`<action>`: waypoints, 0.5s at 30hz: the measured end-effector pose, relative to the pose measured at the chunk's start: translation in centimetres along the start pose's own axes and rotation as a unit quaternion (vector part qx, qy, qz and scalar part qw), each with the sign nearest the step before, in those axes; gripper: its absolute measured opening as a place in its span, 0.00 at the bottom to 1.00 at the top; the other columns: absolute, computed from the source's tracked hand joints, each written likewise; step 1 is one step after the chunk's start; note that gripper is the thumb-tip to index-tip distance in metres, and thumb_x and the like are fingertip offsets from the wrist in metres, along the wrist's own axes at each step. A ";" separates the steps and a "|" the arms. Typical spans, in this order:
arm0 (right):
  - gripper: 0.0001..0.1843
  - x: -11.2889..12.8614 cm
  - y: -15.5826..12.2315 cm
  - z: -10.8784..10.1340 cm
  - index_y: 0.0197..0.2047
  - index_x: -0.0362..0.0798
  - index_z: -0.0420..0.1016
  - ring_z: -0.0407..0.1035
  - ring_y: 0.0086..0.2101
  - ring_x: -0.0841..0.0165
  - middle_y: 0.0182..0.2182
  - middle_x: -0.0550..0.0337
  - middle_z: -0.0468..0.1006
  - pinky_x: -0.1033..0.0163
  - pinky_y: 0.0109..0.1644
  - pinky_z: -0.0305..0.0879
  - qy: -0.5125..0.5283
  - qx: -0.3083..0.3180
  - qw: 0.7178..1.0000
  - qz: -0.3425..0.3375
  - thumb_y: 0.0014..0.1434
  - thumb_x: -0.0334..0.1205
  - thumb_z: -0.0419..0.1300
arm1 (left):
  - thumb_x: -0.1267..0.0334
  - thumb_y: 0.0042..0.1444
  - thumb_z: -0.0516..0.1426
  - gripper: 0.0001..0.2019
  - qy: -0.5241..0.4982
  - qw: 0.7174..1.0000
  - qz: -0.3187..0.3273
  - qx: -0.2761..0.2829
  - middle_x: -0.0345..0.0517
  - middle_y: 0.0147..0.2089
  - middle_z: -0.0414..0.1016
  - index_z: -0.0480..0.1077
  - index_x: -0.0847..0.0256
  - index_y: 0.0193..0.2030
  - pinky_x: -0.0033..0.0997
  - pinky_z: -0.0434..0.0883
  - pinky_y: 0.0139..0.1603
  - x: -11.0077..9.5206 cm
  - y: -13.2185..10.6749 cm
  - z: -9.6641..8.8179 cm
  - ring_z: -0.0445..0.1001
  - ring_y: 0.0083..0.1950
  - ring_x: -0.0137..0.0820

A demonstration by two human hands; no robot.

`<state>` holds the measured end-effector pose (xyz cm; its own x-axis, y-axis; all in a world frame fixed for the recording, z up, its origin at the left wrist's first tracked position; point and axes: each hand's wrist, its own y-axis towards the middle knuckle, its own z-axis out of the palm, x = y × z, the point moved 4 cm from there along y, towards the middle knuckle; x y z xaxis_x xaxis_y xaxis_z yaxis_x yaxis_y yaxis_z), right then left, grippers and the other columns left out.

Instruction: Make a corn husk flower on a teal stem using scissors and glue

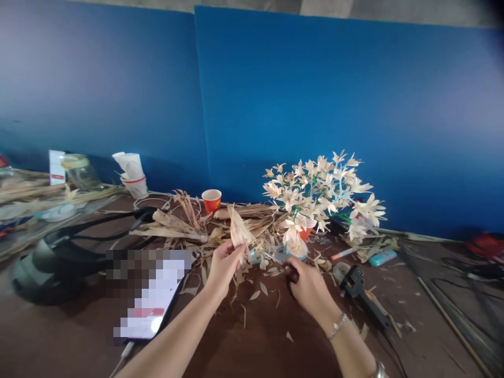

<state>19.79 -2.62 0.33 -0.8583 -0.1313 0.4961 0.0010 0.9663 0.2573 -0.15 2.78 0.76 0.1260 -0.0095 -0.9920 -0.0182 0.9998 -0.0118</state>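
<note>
Husk [240,231] rises, slightly tilted, above the table [252,357], its lower part pinched between thumb and fingers of my left grip [223,265]. My right grip [306,281] is wrapped round the scissors [277,257], blades pointing towards the husk. Scraps [255,295] lie between my wrists. Beyond my right grip stand the flowers [313,197]; the glue gun [364,300] lies to its right.

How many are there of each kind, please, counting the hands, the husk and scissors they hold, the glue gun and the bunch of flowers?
Left hand and right hand: 2
Held husk: 1
Pair of scissors: 1
Glue gun: 1
Flower bunch: 1
Total: 6
</note>
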 end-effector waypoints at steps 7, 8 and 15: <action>0.16 0.0 0.4 0.4 0.42 0.46 0.70 0.73 0.33 0.66 0.33 0.55 0.79 0.66 0.38 0.66 0.142 -0.013 0.990 0.001 0.48 0.30 0.52 | 0.55 0.46 0.57 0.12 -0.022 0.994 -0.074 0.081 0.35 0.22 0.69 0.66 0.62 0.31 0.17 0.46 0.14 0.1 -0.8 1.2 0.53 0.13 0.16; 0.17 0.1 0.4 0.6 0.42 0.46 0.70 0.73 0.33 0.67 0.34 0.55 0.78 0.67 0.38 0.66 0.172 -0.008 0.985 -0.003 0.47 0.30 0.52 | 0.55 0.47 0.56 0.12 -0.015 0.990 -0.097 0.103 0.36 0.23 0.70 0.65 0.61 0.32 0.18 0.45 0.13 0.3 -1.0 1.6 0.54 0.12 0.16; 0.12 -0.2 0.2 0.8 0.36 0.46 0.69 0.70 0.27 0.68 0.27 0.59 0.77 0.67 0.33 0.65 0.205 -0.019 0.978 0.017 0.46 0.29 0.51 | 0.57 0.49 0.52 0.09 0.033 0.975 -0.168 0.140 0.40 0.29 0.76 0.61 0.60 0.32 0.20 0.41 0.11 1.8 -1.3 2.1 0.59 0.08 0.18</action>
<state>19.57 -2.22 -0.36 -0.5795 -0.1842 0.7939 0.0518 0.9638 0.2615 2.19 1.48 -0.78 0.0141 -0.3294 -0.9441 0.2858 0.9061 -0.3119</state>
